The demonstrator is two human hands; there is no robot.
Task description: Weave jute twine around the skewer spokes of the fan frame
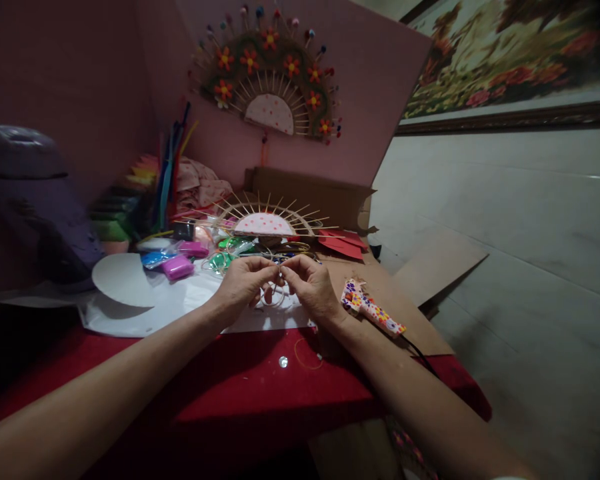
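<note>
Above the white sheet, my left hand point(245, 285) and my right hand point(310, 287) meet fingertip to fingertip, both closed in a pinch. What they pinch is too small to make out. A thin pale loop point(276, 300) shows just under the fingers; whether it is joined to the pinched thing I cannot tell. Behind my hands stands a half-round fan frame point(265, 225) with thin sticks spreading out and a dotted white centre. Right of my right hand, a glue gun wrapped in flowered cloth point(373, 310) lies on cardboard point(420, 330).
Left are a white paper disc point(123, 280), coloured clay packets point(177, 267), pipe cleaners point(167, 177) and a purple flask point(35, 207). Red paper pieces point(343, 244) lie at right. A rubber band point(307, 355) and small clear disc point(283, 362) rest on the red tablecloth point(220, 387). A decorated fan point(270, 80) hangs behind.
</note>
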